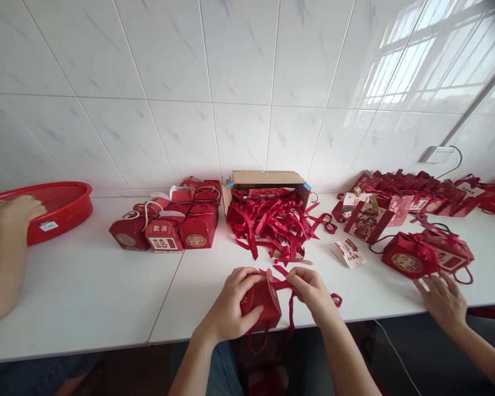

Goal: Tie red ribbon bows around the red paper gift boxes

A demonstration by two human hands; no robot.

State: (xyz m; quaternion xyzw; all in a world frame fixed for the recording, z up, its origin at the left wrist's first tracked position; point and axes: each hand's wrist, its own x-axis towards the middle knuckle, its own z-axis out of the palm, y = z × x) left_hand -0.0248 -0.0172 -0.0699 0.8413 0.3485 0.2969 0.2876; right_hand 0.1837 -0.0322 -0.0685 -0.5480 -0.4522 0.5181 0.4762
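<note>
My left hand (231, 305) is wrapped round a small red gift box (263, 305) at the table's front edge. Closed in a pinch, my right hand (313, 291) holds a red ribbon (291, 313) at the top of that box; the ribbon's ends hang down past the table edge. Just behind my hands lies a heap of loose red ribbons (272, 223) spilling from an open cardboard box (266, 179).
Finished red boxes (169, 225) cluster at centre left. Another person's hand (18, 212) rests on a red tray (61, 206) at far left. A third person's hand (441, 297) lies by red gift bags (421, 256) on the right; more bags (416, 190) line the wall.
</note>
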